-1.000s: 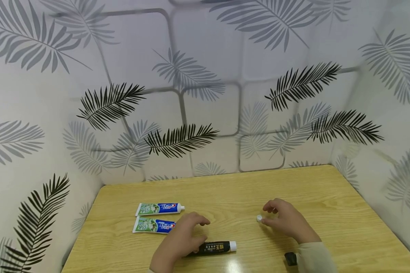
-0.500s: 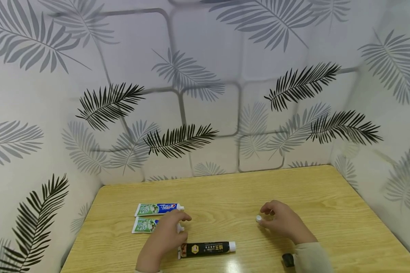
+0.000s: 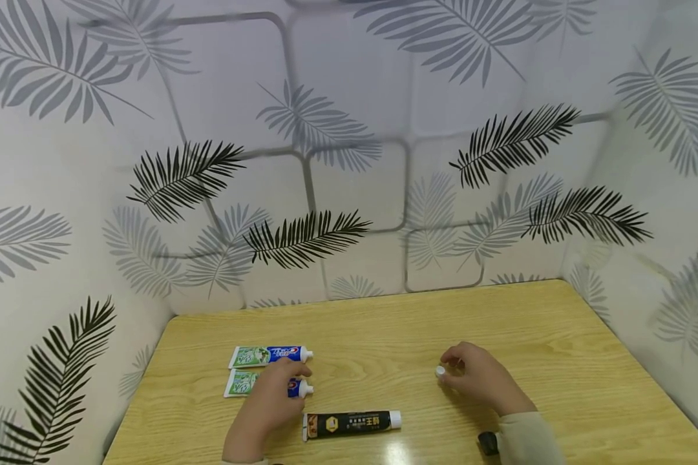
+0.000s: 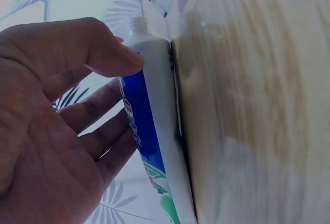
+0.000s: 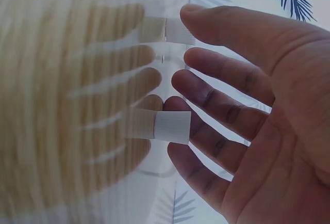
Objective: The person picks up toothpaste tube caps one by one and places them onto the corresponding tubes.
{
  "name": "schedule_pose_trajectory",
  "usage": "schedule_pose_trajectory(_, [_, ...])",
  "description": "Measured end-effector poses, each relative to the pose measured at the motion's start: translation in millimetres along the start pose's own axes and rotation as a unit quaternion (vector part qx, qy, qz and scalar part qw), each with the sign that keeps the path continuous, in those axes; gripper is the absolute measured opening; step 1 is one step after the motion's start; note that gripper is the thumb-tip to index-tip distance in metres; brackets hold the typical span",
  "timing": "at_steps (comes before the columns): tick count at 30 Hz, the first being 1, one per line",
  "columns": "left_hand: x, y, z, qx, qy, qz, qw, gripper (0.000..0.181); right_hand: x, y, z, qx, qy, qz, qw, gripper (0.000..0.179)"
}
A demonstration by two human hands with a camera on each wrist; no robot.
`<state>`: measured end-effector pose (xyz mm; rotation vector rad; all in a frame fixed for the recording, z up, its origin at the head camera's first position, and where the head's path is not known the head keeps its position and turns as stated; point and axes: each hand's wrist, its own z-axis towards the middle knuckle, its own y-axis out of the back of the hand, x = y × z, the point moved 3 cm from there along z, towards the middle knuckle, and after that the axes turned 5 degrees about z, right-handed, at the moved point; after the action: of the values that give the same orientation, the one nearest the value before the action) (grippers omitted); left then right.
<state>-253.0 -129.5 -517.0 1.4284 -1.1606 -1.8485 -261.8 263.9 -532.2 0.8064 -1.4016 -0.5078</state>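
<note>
My left hand (image 3: 270, 391) is over the nearer of two green-and-blue toothpaste tubes (image 3: 243, 383). In the left wrist view, its thumb overlaps this tube (image 4: 160, 100) near the bare threaded neck, with the other fingers loosely bent along its far side. The farther toothpaste tube (image 3: 262, 356) lies just behind, also uncapped. My right hand (image 3: 479, 374) rests low at the right, fingers relaxed and apart. By its thumb is a white cap (image 3: 440, 372); the right wrist view shows a second white cap (image 5: 172, 126) in front of the fingers, hidden from the head view.
A black toothpaste tube (image 3: 351, 424) with its white cap on lies in front, between the hands. A small black object (image 3: 488, 443) is beside the right cuff. Behind the wooden table (image 3: 372, 342) stands leaf-patterned wall covering (image 3: 355, 97).
My left hand has left the black toothpaste tube and moved left onto the nearer green-and-blue one. The right hand has shifted only slightly left, beside the white cap.
</note>
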Motion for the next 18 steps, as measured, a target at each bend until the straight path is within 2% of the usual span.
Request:
schedule_pose_trajectory(7, [11.7,-2.0,0.6,-0.009,0.021,0.034,0.9992,0.047,-0.5,-1.4,0.4,0.002,-0.004,0.000,1.0000,0.020])
schedule_pose_trajectory(12, [17.7,-2.8,-0.1,-0.015,0.024,0.047,0.9985,0.053,-0.6,-2.9,0.8,0.005,-0.005,0.000,1.0000,0.020])
schedule_pose_trajectory(18, [19.3,-2.8,-2.8,-0.024,0.021,0.040,0.9987,0.053,-1.0,-5.0,1.2,0.004,-0.006,0.001,1.0000,0.016])
